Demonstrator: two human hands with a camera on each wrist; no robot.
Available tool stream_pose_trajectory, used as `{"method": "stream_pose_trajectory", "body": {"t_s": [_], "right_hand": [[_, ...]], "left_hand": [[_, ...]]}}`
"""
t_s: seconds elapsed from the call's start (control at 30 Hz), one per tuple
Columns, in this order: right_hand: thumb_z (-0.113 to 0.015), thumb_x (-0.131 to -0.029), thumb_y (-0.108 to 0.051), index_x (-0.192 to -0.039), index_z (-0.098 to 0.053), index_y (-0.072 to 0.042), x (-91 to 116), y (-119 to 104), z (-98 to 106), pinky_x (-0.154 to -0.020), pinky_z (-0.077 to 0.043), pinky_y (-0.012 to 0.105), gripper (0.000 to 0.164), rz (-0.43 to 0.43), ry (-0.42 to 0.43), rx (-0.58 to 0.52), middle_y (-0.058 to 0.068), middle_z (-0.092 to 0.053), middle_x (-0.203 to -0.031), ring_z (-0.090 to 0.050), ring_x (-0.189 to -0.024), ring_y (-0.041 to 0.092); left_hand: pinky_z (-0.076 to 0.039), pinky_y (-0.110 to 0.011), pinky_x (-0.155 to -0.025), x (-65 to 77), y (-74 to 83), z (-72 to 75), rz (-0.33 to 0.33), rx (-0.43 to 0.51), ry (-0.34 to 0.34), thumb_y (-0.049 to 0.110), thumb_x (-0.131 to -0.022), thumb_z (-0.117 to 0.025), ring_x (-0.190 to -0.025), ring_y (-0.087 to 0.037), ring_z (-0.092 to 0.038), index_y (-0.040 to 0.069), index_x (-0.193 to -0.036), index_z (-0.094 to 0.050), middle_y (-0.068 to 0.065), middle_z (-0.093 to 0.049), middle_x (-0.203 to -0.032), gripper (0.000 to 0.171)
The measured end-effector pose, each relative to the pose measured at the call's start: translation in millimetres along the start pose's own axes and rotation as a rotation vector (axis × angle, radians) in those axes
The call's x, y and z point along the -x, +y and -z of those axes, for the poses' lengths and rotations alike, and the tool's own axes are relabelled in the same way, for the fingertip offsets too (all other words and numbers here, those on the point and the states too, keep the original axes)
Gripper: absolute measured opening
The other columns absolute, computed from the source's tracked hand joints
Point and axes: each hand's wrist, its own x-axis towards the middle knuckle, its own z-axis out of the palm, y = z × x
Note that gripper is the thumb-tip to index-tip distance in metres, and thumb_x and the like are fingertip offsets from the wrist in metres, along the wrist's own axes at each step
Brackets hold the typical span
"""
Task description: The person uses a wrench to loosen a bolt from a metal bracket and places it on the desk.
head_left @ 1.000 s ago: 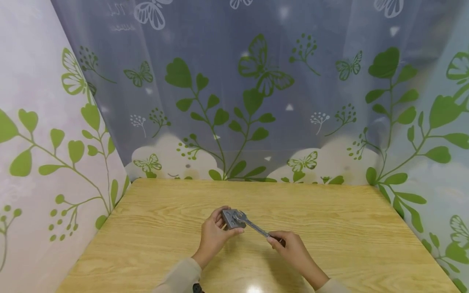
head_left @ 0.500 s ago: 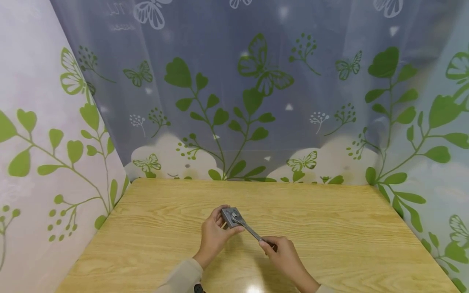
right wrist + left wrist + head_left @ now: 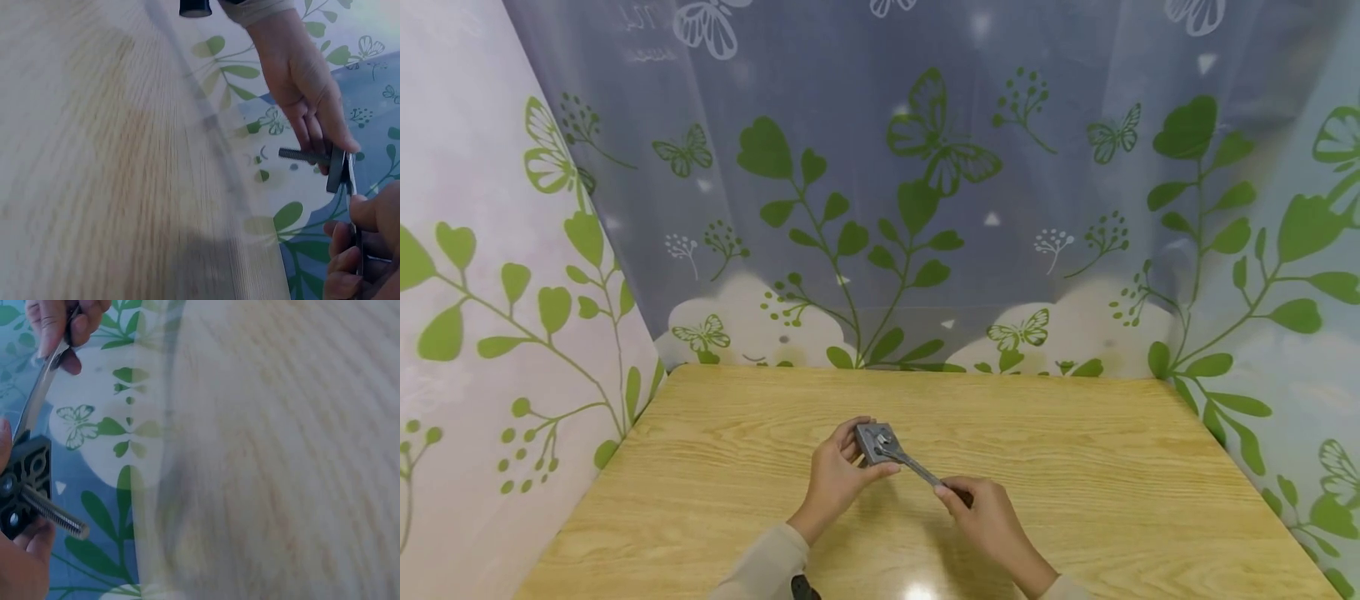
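Note:
My left hand (image 3: 835, 479) grips a small dark grey square plate (image 3: 866, 438) by its edges, thumb along the near side, above the wooden table. A bolt runs through the plate; its threaded shank (image 3: 57, 514) juts out of the patterned underside in the left wrist view. My right hand (image 3: 991, 510) pinches the handle of a metal wrench (image 3: 919, 469), thumb on top. The wrench head lies over the plate's upper face, around the bolt's end there. In the right wrist view the wrench (image 3: 351, 181) lies flat along the plate (image 3: 336, 170), with the threaded shank (image 3: 300, 155) pointing away.
The light wooden table (image 3: 737, 442) spreads under both hands. A curtain (image 3: 850, 275) printed with leaves and butterflies stands along its back edge, and similar patterned cloth (image 3: 497, 275) hangs at the left side. A dark object (image 3: 803, 587) sits at the left sleeve.
The wrench handle and my right hand have swung left, then slightly back up. The wrench head has shifted from the plate's right part to its middle. My left hand barely moves.

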Motion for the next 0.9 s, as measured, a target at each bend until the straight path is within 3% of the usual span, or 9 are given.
{"method": "stream_pose_trajectory", "body": {"t_s": [0.3, 0.53, 0.7, 0.9], "right_hand": [[-0.06, -0.095, -0.022, -0.107, -0.069, 0.005, -17, 20, 25, -0.056, -0.052, 0.02, 0.03, 0.061, -0.062, 0.025, 0.012, -0.071, -0.093, -0.063, -0.071, 0.02], [-0.058, -0.096, -0.026, -0.108, -0.069, -0.004, -38, 31, 51, -0.054, -0.047, 0.023, 0.027, 0.131, -0.201, 0.059, 0.005, -0.067, -0.094, -0.052, -0.068, 0.009], [-0.059, -0.095, -0.028, -0.107, -0.069, -0.009, -57, 34, 67, -0.062, -0.05, 0.025, 0.024, 0.235, -0.296, 0.11, -0.002, -0.067, -0.095, -0.054, -0.074, 0.004], [-0.062, -0.093, -0.023, -0.104, -0.07, -0.009, -83, 25, 83, -0.073, -0.053, 0.029, 0.019, 0.316, -0.418, 0.121, 0.0, -0.067, -0.096, -0.059, -0.083, 0.009]], "left_hand": [[-0.052, -0.031, -0.095, -3.1, 3.1, 10.3, -0.013, 0.096, -0.179, 0.012, -0.069, -0.085, -0.119, -0.029, -0.058, 0.0, -0.134, -0.049, -0.019, -0.057, -0.132, 0.075], [-0.051, -0.029, -0.097, -2.9, 11.8, 15.8, 0.057, 0.24, -0.381, 0.013, -0.069, -0.085, -0.12, -0.027, -0.057, -0.003, -0.136, -0.046, -0.021, -0.052, -0.136, 0.08], [-0.05, -0.031, -0.098, -3.0, 12.2, 16.5, 0.037, 0.237, -0.481, 0.018, -0.069, -0.085, -0.119, -0.022, -0.058, -0.004, -0.136, -0.045, -0.021, -0.052, -0.136, 0.082], [-0.05, -0.032, -0.099, -1.6, 11.8, 15.8, 0.015, 0.259, -0.579, 0.021, -0.069, -0.085, -0.119, -0.02, -0.058, -0.003, -0.136, -0.046, -0.023, -0.05, -0.138, 0.081]]}}
